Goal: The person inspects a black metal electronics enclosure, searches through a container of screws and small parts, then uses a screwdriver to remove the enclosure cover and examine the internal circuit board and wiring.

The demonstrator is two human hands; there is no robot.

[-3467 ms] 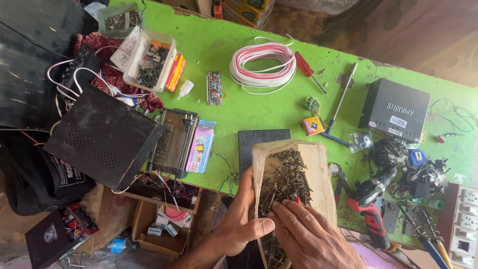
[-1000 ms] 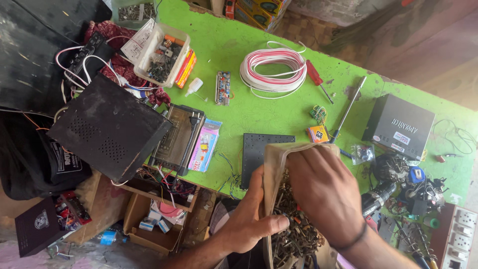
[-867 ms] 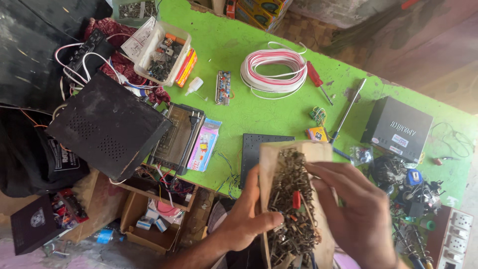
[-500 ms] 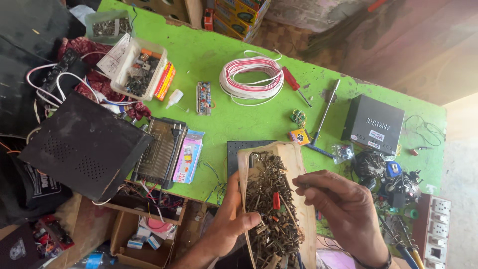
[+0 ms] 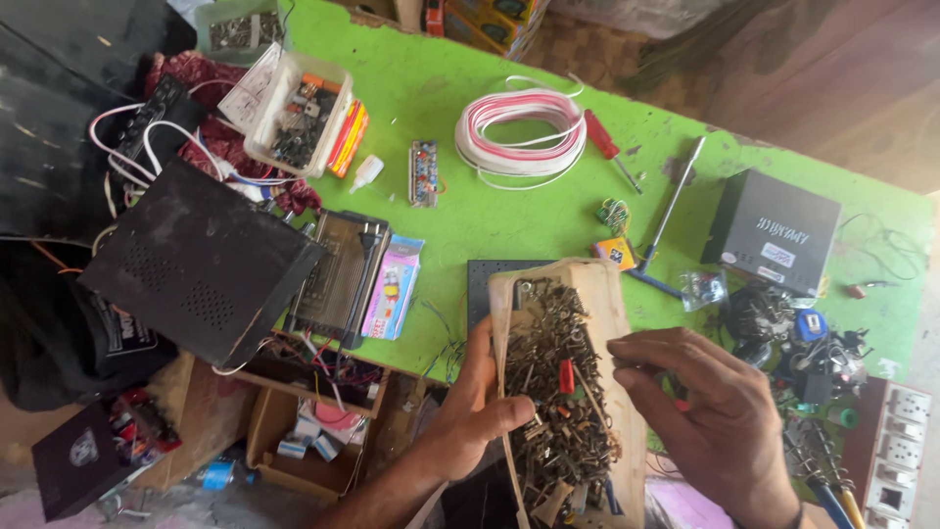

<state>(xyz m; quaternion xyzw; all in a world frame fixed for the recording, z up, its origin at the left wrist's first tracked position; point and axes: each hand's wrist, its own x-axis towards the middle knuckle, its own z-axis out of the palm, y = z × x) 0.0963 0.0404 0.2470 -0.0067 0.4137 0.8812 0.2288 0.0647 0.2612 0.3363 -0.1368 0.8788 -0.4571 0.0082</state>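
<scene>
The green table (image 5: 460,211) fills most of your view, running from near left to far right. On its left end sits the black metal case (image 5: 201,260), tilted, with white cables behind it. Far right lies the smaller black box (image 5: 778,230). Near the table's middle, toward the far side, is the coil of red and white wire (image 5: 521,137), with a red-handled screwdriver (image 5: 612,149) just to its right.

The long wooden tray (image 5: 607,323) sits at the near edge of the table, between your hands. Its long axis runs near to far, leaning slightly; the far end points toward the coil, while the near end comes back toward you. It is heaped with small metal parts (image 5: 558,392), a red piece among them.

Your left hand (image 5: 470,411) is clamped on the tray's left wall, thumb lying over the rim onto the parts, fingers hidden beneath. Your right hand (image 5: 710,411) is at the tray's right wall, fingers curled and pinched together over the rim; whether they grip a part, I cannot tell. The hands stay apart, with the tray between them.
</scene>
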